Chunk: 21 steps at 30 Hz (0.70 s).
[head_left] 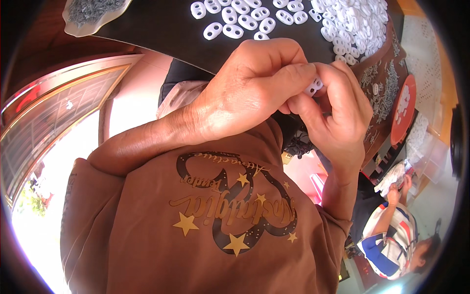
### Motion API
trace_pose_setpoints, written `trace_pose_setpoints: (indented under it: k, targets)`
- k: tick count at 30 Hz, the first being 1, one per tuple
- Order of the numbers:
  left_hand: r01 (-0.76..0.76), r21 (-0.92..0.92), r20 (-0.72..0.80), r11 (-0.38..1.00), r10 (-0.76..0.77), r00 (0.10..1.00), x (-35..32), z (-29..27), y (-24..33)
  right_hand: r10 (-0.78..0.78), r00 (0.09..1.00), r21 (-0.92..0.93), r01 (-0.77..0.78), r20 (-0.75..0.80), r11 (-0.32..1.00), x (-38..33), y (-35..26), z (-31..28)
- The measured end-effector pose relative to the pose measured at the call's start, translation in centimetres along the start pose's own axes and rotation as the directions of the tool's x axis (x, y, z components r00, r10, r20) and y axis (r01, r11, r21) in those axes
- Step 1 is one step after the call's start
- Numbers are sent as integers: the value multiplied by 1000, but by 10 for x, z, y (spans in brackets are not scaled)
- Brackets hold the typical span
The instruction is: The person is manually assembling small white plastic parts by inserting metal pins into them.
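Note:
A small white plastic two-hole cord lock (315, 87) is pinched between my hands, in front of my chest and close to the table's near edge. My left hand (254, 93) presses its thumb against the piece from the left, with the other fingers curled in. From the right, the thumb and bent fingers of my right hand (339, 110) close round it. My fingers cover much of the piece, so any smaller part there is hidden. Just beyond my hands, several loose white two-hole pieces (232, 31) lie on the dark tabletop (161, 32).
A large heap of white pieces (360, 24) lies at the far right. Small grey spring-like parts (387, 90) are scattered beside it, near an orange-red dish (397, 131) holding white pieces. A pale tray (78, 32) of grey parts stands far left. Another person (391, 235) works at right.

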<state>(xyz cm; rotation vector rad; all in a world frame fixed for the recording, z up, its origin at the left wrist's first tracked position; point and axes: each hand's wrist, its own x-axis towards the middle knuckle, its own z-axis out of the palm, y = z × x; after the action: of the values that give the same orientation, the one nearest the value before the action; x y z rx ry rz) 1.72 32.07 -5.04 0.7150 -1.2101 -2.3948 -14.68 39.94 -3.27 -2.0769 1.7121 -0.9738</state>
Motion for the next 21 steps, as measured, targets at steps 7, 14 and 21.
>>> trace_pose_setpoints:
  k: [7, 14, 21]
  targets:
    - [-3, 26, -4, 1000, 3, 1000, 2, 0, 0, 65, 998, 59, -64, -27, 996, -5, 6, -1]
    - [5, 35, 34, 999, -7, 999, 3, -5, 1, 97, 995, 67, -99, 33, 993, -3, 4, -4]
    - [14, 126, 65, 992, -22, 998, 5, -5, 1, 74, 995, -32, -72, 61, 997, -2, -2, 0]
